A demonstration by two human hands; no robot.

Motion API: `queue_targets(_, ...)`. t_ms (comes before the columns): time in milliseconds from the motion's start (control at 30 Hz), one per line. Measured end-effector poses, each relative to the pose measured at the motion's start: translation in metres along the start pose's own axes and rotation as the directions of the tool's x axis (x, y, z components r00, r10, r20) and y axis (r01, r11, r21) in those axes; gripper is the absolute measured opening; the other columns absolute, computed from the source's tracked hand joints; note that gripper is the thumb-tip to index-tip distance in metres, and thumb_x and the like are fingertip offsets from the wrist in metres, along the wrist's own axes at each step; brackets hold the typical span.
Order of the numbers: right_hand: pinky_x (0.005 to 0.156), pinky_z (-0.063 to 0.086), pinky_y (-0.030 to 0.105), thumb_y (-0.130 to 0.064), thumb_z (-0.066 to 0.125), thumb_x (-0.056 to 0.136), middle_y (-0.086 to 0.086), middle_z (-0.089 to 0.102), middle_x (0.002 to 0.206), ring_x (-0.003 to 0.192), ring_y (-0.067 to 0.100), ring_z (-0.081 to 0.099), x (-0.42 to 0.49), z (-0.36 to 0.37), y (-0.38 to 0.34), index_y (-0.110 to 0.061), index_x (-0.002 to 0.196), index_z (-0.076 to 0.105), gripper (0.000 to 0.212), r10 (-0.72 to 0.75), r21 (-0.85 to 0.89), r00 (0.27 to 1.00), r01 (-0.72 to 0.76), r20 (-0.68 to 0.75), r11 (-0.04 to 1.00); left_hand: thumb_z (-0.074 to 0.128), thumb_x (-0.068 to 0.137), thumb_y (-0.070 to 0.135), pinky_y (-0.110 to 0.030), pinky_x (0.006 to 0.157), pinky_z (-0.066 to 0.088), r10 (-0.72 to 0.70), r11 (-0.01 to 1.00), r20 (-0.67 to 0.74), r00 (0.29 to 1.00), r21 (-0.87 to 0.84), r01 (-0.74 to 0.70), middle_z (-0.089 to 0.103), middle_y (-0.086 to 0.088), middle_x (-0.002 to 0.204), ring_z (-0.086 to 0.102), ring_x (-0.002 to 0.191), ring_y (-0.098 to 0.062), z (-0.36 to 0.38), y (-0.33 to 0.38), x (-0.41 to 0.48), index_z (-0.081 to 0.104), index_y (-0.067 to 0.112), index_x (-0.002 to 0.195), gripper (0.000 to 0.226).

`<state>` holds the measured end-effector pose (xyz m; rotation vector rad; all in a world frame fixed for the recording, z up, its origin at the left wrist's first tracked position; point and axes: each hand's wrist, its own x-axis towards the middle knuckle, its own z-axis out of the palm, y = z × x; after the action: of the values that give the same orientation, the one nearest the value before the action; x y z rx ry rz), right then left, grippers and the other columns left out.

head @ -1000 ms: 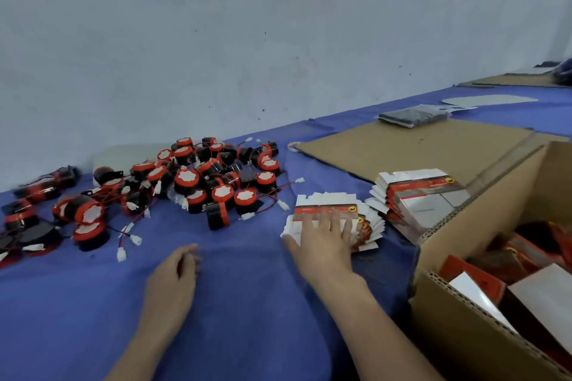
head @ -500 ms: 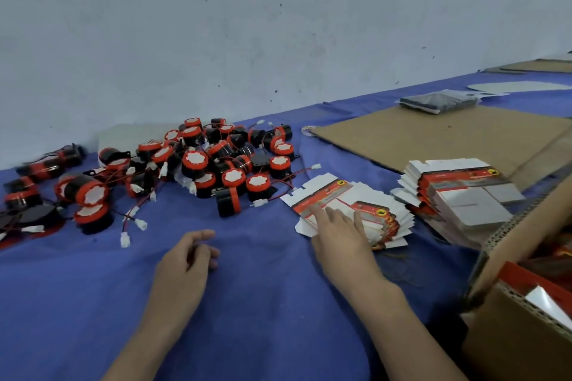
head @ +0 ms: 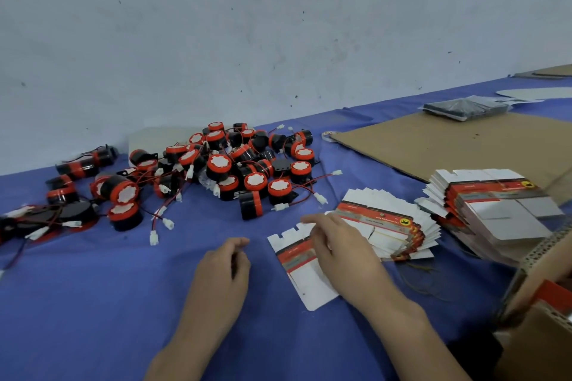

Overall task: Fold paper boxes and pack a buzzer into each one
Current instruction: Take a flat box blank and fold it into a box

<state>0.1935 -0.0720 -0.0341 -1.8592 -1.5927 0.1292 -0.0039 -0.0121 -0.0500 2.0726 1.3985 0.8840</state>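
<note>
Because one flat box (head: 309,286) lies apart from the fanned stack (head: 387,219) and nearer to the person, it is judged that a single blank is chosen for folding. The right hand (head: 337,254) is laid on this box with the fingers relaxed and spread over its red printed band. Nothing is gripped; the paper is only pressed against the surface (head: 93,303), probably so that it can be slid without the other blanks being dragged with it. The stack just behind is spread like a fan, which lets one sheet be caught by its edge. A second stack (head: 501,213) is placed further to the right, thicker and more tidy, it seems as a reserve.

The left hand (head: 224,269) rests on the surface just beside the box, with the fingers loosely curled and empty. It is held near, presumably to be ready for the first crease.

The buzzers (head: 247,167) are heaped behind both hands, with red and black wires and white plugs tangled among them, so one can be reached as soon as a box is formed. No buzzer is touched and no folded box is seen on the surface.

At the right edge a carton (head: 544,353) is partly seen, and something red shows at its rim; what it holds cannot be told. A cardboard sheet (head: 433,145) lies behind the stacks, apart from the work.
</note>
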Motion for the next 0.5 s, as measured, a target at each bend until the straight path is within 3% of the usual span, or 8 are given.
queue_targets(100,0.119,0.021,0.041,-0.031,0.034,0.104,0.006,0.037,0.154,0.144,0.027,0.029,0.003,0.009,-0.001,-0.026,0.155,0.025,0.052,0.210,-0.276,0.978,-0.203,-0.003,0.939,0.047,0.102,0.022,-0.019,0.050,0.042,-0.031,0.997,0.014,0.999,-0.069,0.032,0.061,0.009,0.069,0.055,0.057,-0.006,0.001,0.012,-0.009,0.059,0.034,0.116,0.022)
queue_targets(167,0.122,0.011,0.046,-0.034,0.031,0.104,0.009,0.032,0.158,0.148,0.030,0.023,0.003,0.012,-0.001,-0.022,0.156,0.018,0.055,0.311,-0.337,0.950,-0.284,0.025,0.897,0.049,0.101,0.021,-0.021,0.058,0.052,-0.143,0.957,0.084,0.986,-0.243,0.160,0.068,0.009,0.077,0.064,0.061,-0.005,-0.001,0.023,-0.014,0.059,0.034,0.115,0.021)
queue_targets(200,0.121,0.013,0.046,-0.034,0.032,0.104,0.010,0.039,0.154,0.145,0.030,0.029,0.003,0.014,-0.003,-0.021,0.155,0.021,0.054,0.307,-0.328,0.951,-0.283,0.024,0.901,0.049,0.101,0.020,-0.022,0.066,0.055,-0.219,0.897,0.141,0.965,-0.360,0.256,0.071,0.008,0.086,0.070,0.068,-0.005,-0.003,0.028,-0.014,0.058,0.033,0.116,0.022)
queue_targets(267,0.118,0.022,0.044,-0.030,0.036,0.102,0.006,0.058,0.135,0.129,0.028,0.048,0.004,0.015,-0.008,-0.021,0.150,0.030,0.049,0.265,-0.248,0.964,-0.255,0.006,0.934,0.052,0.100,0.014,-0.025,0.070,0.058,-0.330,0.688,0.264,0.906,-0.589,0.423,0.075,-0.001,0.096,0.074,0.079,-0.011,-0.009,0.038,-0.014,0.059,0.025,0.114,0.019)
queue_targets(333,0.108,0.032,0.041,-0.027,0.040,0.102,0.003,0.067,0.111,0.109,0.027,0.057,0.005,0.015,-0.013,-0.020,0.145,0.035,0.044,0.232,-0.167,0.973,-0.229,-0.002,0.959,0.051,0.097,0.007,-0.029,0.070,0.059,-0.353,0.522,0.333,0.874,-0.705,0.480,0.078,-0.007,0.089,0.076,0.078,-0.017,-0.015,0.044,-0.013,0.058,0.011,0.100,0.009)
queue_targets(400,0.097,0.037,0.037,-0.024,0.044,0.101,0.001,0.068,0.099,0.093,0.024,0.057,0.001,0.017,-0.016,-0.020,0.142,0.040,0.041,0.220,-0.087,0.975,-0.220,-0.013,0.972,0.049,0.094,0.002,-0.033,0.072,0.059,-0.373,0.477,0.338,0.864,-0.729,0.491,0.077,-0.010,0.081,0.075,0.072,-0.018,-0.018,0.046,-0.012,0.054,0.005,0.090,0.008)
queue_targets(500,0.072,0.043,0.023,-0.025,0.047,0.101,-0.009,0.064,0.077,0.076,0.004,0.058,-0.006,0.015,-0.020,-0.027,0.140,0.044,0.039,0.267,0.274,0.962,-0.271,0.052,0.923,0.052,0.093,0.001,-0.030,0.058,0.056,-0.409,0.507,0.304,0.860,-0.709,0.491,0.075,-0.016,0.076,0.072,0.062,-0.024,-0.018,0.041,-0.012,0.066,-0.008,0.089,0.016)
